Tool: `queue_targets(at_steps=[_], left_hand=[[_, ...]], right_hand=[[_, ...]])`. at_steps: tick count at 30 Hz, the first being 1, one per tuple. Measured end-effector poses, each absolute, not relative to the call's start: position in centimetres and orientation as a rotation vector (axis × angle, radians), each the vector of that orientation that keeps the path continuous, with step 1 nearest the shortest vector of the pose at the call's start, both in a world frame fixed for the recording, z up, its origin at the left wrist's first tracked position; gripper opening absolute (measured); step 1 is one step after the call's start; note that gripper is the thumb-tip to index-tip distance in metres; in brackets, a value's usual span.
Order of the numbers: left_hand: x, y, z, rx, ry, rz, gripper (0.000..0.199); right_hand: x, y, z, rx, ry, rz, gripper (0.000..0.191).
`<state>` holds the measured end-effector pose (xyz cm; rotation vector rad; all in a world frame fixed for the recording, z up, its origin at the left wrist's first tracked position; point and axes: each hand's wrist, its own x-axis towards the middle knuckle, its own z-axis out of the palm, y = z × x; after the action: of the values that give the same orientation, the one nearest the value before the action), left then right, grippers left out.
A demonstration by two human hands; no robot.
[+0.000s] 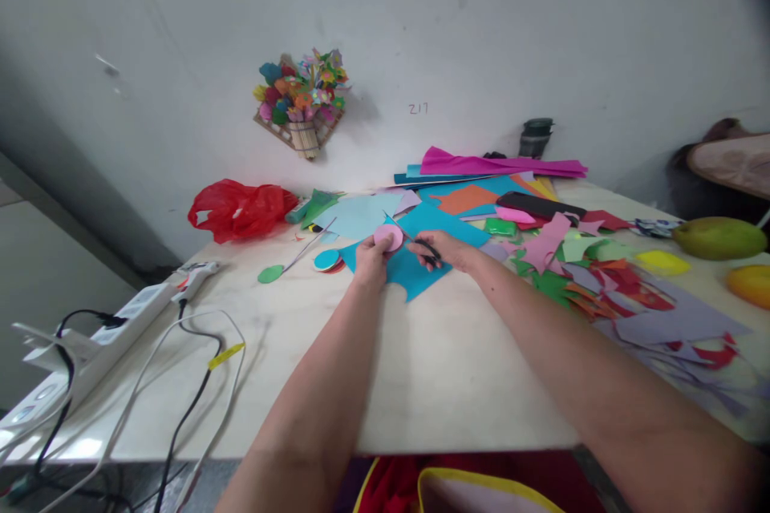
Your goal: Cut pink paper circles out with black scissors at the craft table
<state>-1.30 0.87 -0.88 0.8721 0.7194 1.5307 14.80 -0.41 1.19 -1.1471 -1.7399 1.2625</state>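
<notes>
Between the fingers of my left hand (374, 258) is a pink paper circle (390, 237), held above blue sheets. My right hand (442, 247) grips black-handled scissors (428, 255), their blades pointing up and left along the circle's right edge. Beneath both hands lies a blue sheet (415, 276) with a curved bite cut from its lower edge. A small stack of round cut pieces (328, 260), blue on top, sits left of my left hand. Farther left is a green round piece (270, 273) beside a thin strip.
Coloured scraps (601, 272) are heaped at the right, near a green mango (719, 238) and a black phone-like object (540, 205). A red plastic bag (241, 210) lies at the back left. A power strip (129, 325) and loose cables (204, 385) run along the left.
</notes>
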Motion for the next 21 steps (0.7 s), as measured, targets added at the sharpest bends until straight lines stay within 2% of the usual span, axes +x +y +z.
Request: queue_targets(at_steps=[5,21], left_hand=[[-1.25,0.79,-0.77,0.853,0.739,1.541,0.026],[-1.11,1.22,-1.01,0.733,0.778,1.667,0.021]], right_hand=[[14.74,-0.69,1.5,-1.159,-1.726,1.279,0.029],[14.01,-0.74,1.03,-1.14,-1.7,1.299,0.036]])
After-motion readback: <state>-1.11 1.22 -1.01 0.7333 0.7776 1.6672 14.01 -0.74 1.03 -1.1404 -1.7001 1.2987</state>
